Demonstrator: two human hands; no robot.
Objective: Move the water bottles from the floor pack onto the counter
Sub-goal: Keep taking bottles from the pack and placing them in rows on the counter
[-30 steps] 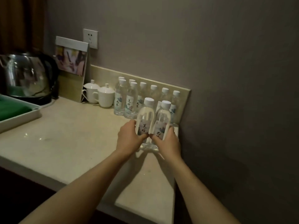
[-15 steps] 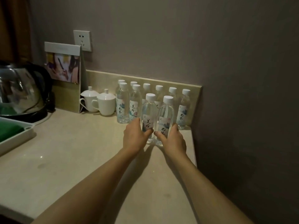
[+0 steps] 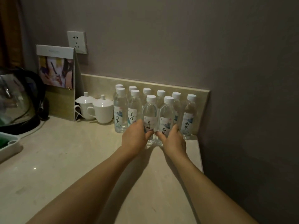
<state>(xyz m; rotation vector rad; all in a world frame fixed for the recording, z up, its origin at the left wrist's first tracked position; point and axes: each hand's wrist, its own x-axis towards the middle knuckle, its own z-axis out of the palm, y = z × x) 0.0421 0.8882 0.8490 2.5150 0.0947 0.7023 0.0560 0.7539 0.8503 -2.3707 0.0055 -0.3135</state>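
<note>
Two capped water bottles stand upright and touching on the tabletop (image 3: pixel 64 159), just in front of a row of other bottles (image 3: pixel 120 110) along the backsplash. The left hand (image 3: pixel 135 138) grips the left bottle (image 3: pixel 149 113), the right hand (image 3: pixel 174 140) the right bottle (image 3: pixel 167 115). Two lidded white cups (image 3: pixel 102 110) sit beside them.

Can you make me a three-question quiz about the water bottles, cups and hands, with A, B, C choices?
1. Where do the two lidded cups stand?
A. left of the bottles
B. right of the bottles
C. on the tray

2. What colour are the bottle caps?
A. blue
B. white
C. red

3. What is the left hand doing?
A. lying flat
B. pointing
C. gripping a bottle

Answers: 1 A, they sit between the card stand and the bottles. 2 B, every cap is white. 3 C, its fingers wrap the bottle.
</note>
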